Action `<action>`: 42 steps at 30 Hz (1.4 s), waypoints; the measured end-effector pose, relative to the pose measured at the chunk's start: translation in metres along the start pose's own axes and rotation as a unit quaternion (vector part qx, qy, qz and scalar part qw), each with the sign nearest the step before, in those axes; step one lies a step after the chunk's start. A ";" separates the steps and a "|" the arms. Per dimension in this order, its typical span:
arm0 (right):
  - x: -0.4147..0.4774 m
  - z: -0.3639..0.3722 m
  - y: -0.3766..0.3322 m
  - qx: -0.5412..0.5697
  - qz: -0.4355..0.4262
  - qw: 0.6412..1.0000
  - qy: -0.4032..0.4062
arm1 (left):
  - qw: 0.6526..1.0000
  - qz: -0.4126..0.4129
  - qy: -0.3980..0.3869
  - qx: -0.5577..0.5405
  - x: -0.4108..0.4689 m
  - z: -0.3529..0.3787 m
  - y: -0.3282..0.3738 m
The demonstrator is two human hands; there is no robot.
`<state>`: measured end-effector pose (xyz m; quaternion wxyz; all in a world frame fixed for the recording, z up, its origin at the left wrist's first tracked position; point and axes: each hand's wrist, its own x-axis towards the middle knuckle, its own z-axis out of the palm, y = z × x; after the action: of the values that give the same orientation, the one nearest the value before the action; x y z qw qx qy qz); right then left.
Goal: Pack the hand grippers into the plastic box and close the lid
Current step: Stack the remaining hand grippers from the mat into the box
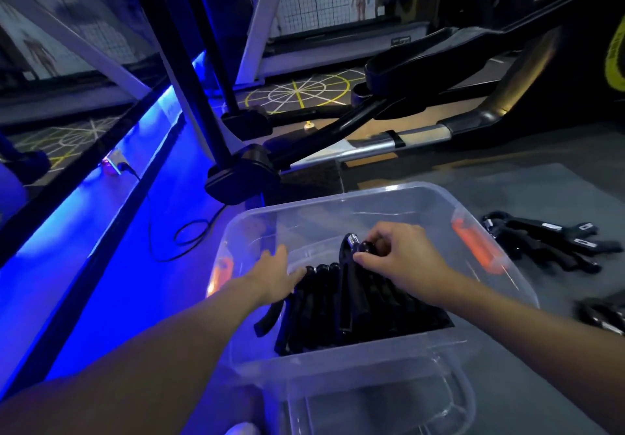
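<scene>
Lid point(378, 401): clear plastic, lying flat at 6 o'clock, just beside near wall of box.

Box point(399, 194): clear plastic, open-topped, at centre on grey floor point(541, 384). Orange latch point(477, 247) on the 3 o'clock wall; a second, blurred, on the 9 o'clock wall.

Grippers point(314, 302): black, packed side by side in a row inside box, in the near half, handles slanting toward 6 o'clock. Exact count not readable.

Left hand point(274, 275): reaching in from 8 o'clock, fingers fairly straight, resting against the 9 o'clock end of the row, holding nothing.

Right hand point(402, 259): reaching in from 4 o'clock, fingers curled and pinching head of one gripper point(348, 286).

Gripper: black with chrome spring at top, standing above the row, mid-box, handles down among the others.

Loose grippers point(548, 245): black, heaped on floor at 3 o'clock, outside box, near its wall but apart. One more, blurred, at 4 o'clock by frame edge.

Cable point(189, 235): black, looped on floor at 10 o'clock, under blue light.

Machine point(406, 69): black exercise frame, 12 to 1 o'clock, beyond box.
</scene>
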<state>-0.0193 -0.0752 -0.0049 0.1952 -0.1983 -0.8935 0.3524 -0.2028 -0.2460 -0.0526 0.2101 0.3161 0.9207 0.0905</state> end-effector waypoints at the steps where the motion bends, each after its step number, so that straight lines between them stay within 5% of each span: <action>1: -0.001 0.000 0.002 0.002 0.001 1.000 -0.001 | 1.000 0.001 0.014 -0.012 0.001 0.000 -0.001; 6: 0.003 -0.002 0.002 0.016 0.008 1.000 -0.002 | 0.994 0.026 0.072 -0.076 -0.001 0.001 0.010; 19: 0.008 -0.001 -0.012 0.031 0.023 0.999 -0.004 | 0.988 0.087 0.035 -0.122 -0.015 -0.008 0.006; 28: 0.022 0.021 -0.050 0.067 0.021 0.997 -0.018 | 0.947 0.221 0.217 -0.082 -0.039 -0.060 -0.010; 34: 0.041 0.073 -0.081 0.071 0.012 0.996 -0.056 | 0.962 0.123 0.242 -0.011 -0.046 -0.068 -0.047; 42: 0.058 0.129 -0.090 -0.013 -0.010 0.994 -0.105 | 0.974 0.136 0.178 -0.043 -0.058 -0.064 -0.064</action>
<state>-0.1513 -0.1782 -0.0167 0.1014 -0.1539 -0.9155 0.3577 -0.2249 -0.3344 0.0049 0.0424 0.4080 0.8869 0.2125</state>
